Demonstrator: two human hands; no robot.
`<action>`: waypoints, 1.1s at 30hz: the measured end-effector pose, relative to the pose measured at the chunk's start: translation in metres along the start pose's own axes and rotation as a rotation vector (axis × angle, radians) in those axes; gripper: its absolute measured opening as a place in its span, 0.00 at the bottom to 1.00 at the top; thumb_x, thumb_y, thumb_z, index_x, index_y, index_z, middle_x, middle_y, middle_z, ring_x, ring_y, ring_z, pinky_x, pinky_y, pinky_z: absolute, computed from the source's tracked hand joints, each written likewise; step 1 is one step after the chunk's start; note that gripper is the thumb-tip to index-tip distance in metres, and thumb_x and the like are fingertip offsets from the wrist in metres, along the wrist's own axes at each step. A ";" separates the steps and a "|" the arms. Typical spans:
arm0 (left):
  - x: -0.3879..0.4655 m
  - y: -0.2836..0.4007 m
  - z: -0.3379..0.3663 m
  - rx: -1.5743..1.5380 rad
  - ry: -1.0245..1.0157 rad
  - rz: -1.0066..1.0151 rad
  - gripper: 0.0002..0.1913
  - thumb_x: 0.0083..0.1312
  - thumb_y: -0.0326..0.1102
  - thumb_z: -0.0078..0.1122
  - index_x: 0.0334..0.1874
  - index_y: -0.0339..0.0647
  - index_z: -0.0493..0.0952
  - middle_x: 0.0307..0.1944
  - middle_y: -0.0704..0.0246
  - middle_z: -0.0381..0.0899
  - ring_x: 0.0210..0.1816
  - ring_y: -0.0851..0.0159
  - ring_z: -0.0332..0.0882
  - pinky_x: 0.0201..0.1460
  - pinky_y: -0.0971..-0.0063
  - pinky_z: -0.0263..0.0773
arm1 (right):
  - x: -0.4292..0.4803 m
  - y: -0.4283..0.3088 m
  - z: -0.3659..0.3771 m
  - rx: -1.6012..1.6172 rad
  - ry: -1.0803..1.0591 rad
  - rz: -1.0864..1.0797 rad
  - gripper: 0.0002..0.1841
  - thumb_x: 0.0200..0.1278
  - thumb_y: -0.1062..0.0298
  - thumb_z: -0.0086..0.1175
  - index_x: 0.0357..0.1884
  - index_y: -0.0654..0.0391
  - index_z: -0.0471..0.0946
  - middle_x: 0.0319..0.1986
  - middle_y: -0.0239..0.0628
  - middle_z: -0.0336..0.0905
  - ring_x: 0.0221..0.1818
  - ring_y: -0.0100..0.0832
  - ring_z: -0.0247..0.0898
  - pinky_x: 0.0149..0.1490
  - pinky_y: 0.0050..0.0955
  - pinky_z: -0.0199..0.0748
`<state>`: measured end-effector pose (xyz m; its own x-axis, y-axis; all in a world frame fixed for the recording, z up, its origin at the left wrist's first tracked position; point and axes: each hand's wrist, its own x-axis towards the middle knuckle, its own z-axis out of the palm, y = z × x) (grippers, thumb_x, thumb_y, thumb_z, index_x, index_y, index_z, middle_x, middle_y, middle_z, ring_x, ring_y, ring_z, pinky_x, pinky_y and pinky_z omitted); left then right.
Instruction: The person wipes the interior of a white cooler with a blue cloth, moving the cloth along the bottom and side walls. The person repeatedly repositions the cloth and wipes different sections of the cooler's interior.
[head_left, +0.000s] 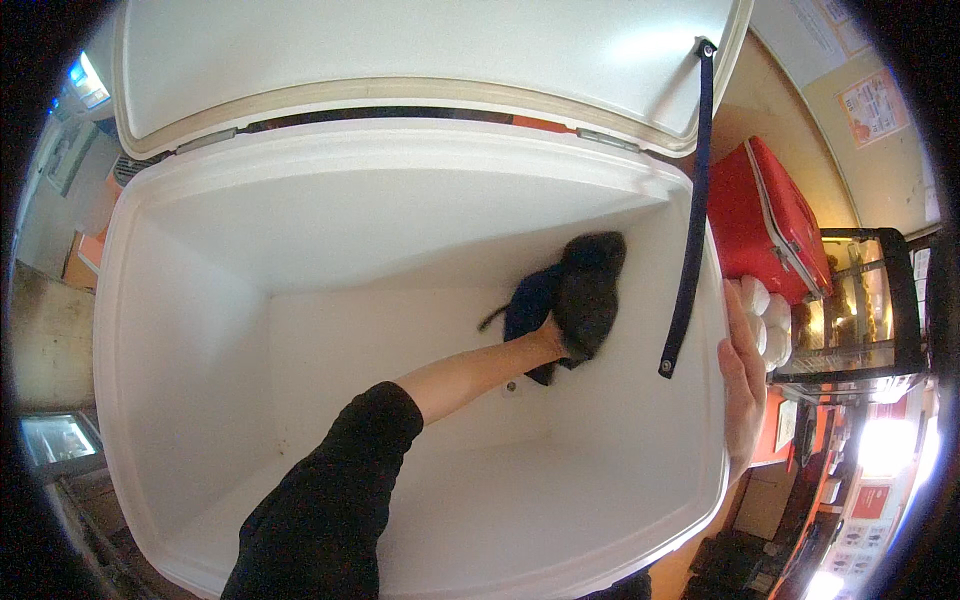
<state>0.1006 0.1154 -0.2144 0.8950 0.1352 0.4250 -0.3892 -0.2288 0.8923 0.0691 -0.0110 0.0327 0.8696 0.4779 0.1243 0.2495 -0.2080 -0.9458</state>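
A large white cooler box (405, 517) fills the view, its hinged lid (420, 45) raised at the far side. My left arm, in a black sleeve, reaches down inside it. My left hand (553, 341) is shut on a dark cloth (589, 289) at the right inner wall. The cloth is blurred and covers most of the fingers. A small drain hole (511, 387) shows beside it. My right hand (739, 397) rests against the outside of the right rim, its fingers partly hidden.
A dark strap (694, 225) hangs from the lid over the right inner wall. Beyond the right rim are a red case (769, 217), stacked white cups or containers (772, 330) and a lit glass display cabinet (847, 300). Papers (874, 109) hang on the wall.
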 end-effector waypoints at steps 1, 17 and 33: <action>-0.011 -0.019 0.003 -0.006 -0.087 -0.107 0.31 0.57 0.43 0.53 0.61 0.33 0.62 0.60 0.52 0.62 0.60 0.49 0.60 0.66 0.56 0.49 | 0.000 -0.002 0.001 -0.002 -0.012 -0.006 0.27 0.63 0.73 0.42 0.65 0.66 0.56 0.66 0.45 0.54 0.68 0.31 0.46 0.69 0.26 0.37; -0.042 -0.024 0.007 -0.041 -0.072 -0.200 0.27 0.56 0.41 0.53 0.56 0.32 0.64 0.53 0.51 0.65 0.53 0.49 0.64 0.59 0.55 0.53 | -0.003 -0.017 0.000 -0.011 -0.063 0.079 0.28 0.62 0.74 0.42 0.65 0.67 0.55 0.63 0.47 0.58 0.63 0.29 0.55 0.66 0.24 0.46; -0.024 0.092 0.010 0.048 0.185 0.317 0.22 0.56 0.39 0.53 0.50 0.31 0.66 0.46 0.50 0.68 0.47 0.49 0.68 0.52 0.54 0.58 | 0.000 -0.011 -0.004 -0.066 -0.085 0.033 0.28 0.64 0.71 0.44 0.65 0.68 0.54 0.64 0.45 0.56 0.66 0.30 0.50 0.67 0.24 0.40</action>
<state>0.0453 0.0810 -0.1439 0.6751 0.2211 0.7038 -0.6265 -0.3319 0.7053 0.0680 -0.0119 0.0439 0.8392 0.5399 0.0650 0.2514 -0.2791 -0.9268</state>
